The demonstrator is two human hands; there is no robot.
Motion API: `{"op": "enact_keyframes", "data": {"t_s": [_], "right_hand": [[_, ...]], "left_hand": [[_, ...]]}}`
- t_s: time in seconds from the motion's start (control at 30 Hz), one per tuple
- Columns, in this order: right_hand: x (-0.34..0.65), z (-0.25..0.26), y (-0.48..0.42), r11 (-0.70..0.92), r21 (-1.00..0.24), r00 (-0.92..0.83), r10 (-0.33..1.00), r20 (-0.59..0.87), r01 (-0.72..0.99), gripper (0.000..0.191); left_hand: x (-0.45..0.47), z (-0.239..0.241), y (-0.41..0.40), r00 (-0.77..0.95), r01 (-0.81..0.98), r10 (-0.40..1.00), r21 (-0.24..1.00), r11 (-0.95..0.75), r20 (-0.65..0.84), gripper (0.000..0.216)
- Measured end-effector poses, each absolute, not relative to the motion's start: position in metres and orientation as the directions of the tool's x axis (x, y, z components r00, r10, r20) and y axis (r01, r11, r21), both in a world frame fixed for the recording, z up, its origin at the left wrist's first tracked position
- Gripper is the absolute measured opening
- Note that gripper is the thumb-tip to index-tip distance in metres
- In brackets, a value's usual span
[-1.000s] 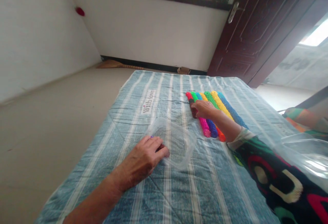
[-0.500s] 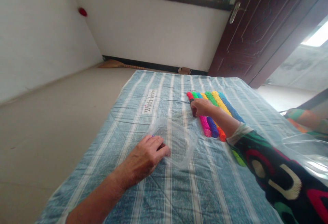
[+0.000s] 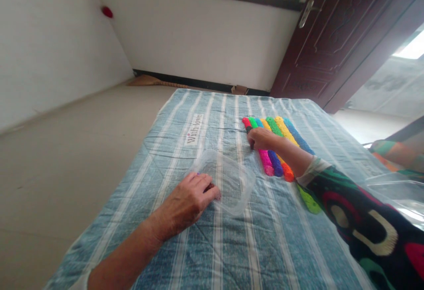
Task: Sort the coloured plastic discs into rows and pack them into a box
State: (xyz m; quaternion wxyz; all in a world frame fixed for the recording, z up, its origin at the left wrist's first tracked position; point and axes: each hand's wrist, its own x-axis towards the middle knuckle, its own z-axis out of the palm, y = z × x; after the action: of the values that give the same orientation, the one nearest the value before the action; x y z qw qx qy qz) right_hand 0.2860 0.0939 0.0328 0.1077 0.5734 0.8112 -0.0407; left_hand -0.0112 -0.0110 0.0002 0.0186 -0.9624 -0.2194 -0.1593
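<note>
A clear plastic container (image 3: 233, 184) stands on the striped cloth. My left hand (image 3: 190, 192) is at its near left side, fingers curled round a brown, bumpy piece (image 3: 212, 187); a speck of purple shows by the fingertips. My right hand (image 3: 261, 139) reaches to the left side of a row of bumpy coloured sticks (image 3: 274, 126). Its thumb and fingers are closed on a dark brown stick (image 3: 252, 145), mostly hidden by the hand. Pink (image 3: 266, 164), blue (image 3: 274, 164) and orange (image 3: 287, 171) sticks show below that wrist, with a lime green stick (image 3: 308, 199) by the sleeve.
A "With love" print (image 3: 194, 129) marks the cloth (image 3: 159, 237) on the left. At the right edge stands another clear plastic container (image 3: 394, 192), beside a blurred orange and green thing (image 3: 394, 155). A door (image 3: 318, 51) is behind, and a broom (image 3: 147, 81) lies by the wall.
The view has shifted slightly. My right hand stays at the left side of the row with its fingers closed, and my left hand stays at the container.
</note>
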Motion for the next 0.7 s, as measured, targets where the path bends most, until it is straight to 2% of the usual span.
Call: {"op": "enact_keyframes", "data": {"t_s": [0.23, 0.27, 0.37, 0.43, 0.5, 0.6, 0.7], "right_hand": [[0.278, 0.064, 0.073, 0.339, 0.005, -0.333, 0.925, -0.183, 0.941, 0.012], [0.273, 0.072, 0.064, 0.364, -0.034, -0.364, 0.917, -0.164, 0.931, 0.009], [0.253, 0.088, 0.031, 0.526, -0.292, -0.554, 0.832, -0.019, 0.799, 0.003], [0.237, 0.087, 0.011, 0.611, -0.395, -0.675, 0.737, -0.032, 0.686, 0.006], [0.221, 0.075, -0.003, 0.652, -0.443, -0.744, 0.666, -0.054, 0.616, 0.01], [0.204, 0.051, -0.008, 0.648, -0.462, -0.767, 0.631, -0.119, 0.605, 0.016], [0.196, 0.034, -0.008, 0.574, -0.554, -0.759, 0.627, -0.177, 0.603, 0.026]], "left_hand": [[-0.012, 0.0, -0.01, 0.863, 0.414, 0.408, 0.045, -0.909, 0.299, 0.015], [-0.012, -0.001, -0.01, 0.864, 0.412, 0.407, 0.049, -0.91, 0.296, 0.014], [-0.012, -0.001, -0.012, 0.865, 0.417, 0.416, 0.058, -0.907, 0.279, 0.016], [-0.012, 0.0, -0.012, 0.864, 0.428, 0.425, 0.051, -0.902, 0.271, 0.017], [-0.01, 0.0, -0.013, 0.863, 0.437, 0.429, 0.03, -0.899, 0.266, 0.017], [-0.01, -0.001, -0.012, 0.869, 0.439, 0.418, -0.019, -0.899, 0.266, 0.018], [-0.011, -0.002, -0.01, 0.875, 0.435, 0.411, -0.04, -0.9, 0.257, 0.018]]}}
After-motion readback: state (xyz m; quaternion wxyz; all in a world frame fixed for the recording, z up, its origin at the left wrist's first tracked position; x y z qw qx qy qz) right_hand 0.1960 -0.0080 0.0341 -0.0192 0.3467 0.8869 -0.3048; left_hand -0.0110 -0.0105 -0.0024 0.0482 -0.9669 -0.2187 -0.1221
